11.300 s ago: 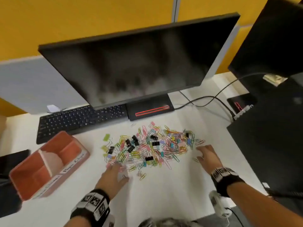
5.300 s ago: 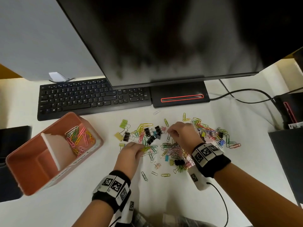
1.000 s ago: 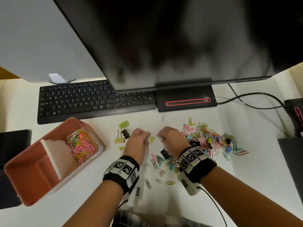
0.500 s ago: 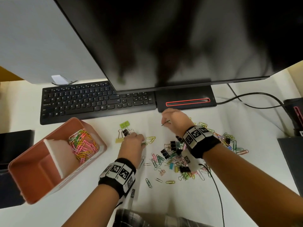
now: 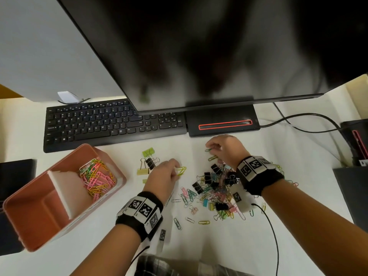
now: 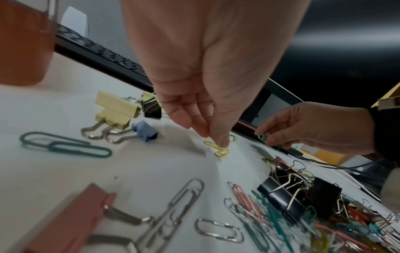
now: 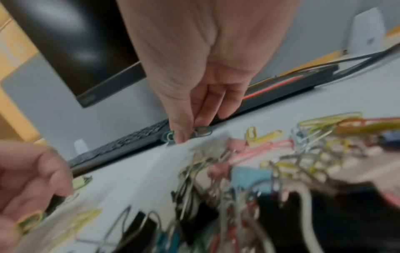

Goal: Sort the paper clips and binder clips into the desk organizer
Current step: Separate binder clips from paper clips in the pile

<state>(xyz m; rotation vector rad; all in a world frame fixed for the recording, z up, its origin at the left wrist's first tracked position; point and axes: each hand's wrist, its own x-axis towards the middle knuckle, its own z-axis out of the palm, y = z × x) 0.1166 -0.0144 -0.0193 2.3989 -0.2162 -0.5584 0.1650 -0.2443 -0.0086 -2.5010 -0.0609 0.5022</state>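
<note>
Fingertips of my left hand [image 5: 161, 177] pinch yellow wire paper clips [image 5: 181, 170] on the white desk [image 5: 298, 152]. My right hand [image 5: 226, 149] pinches a green paper clip [image 7: 187, 133] farther right. Far left sits the salmon plastic organizer [image 5: 23, 222], clips in its far compartment.

- Keyboard [image 5: 111, 124]: white key legends, partly legible; letter rows Q W E R T Y, then F G H J K L, then Z C V B N M.
- Number keys at keyboard's right end: 2, 3, 0.
- No other legible text.
</note>
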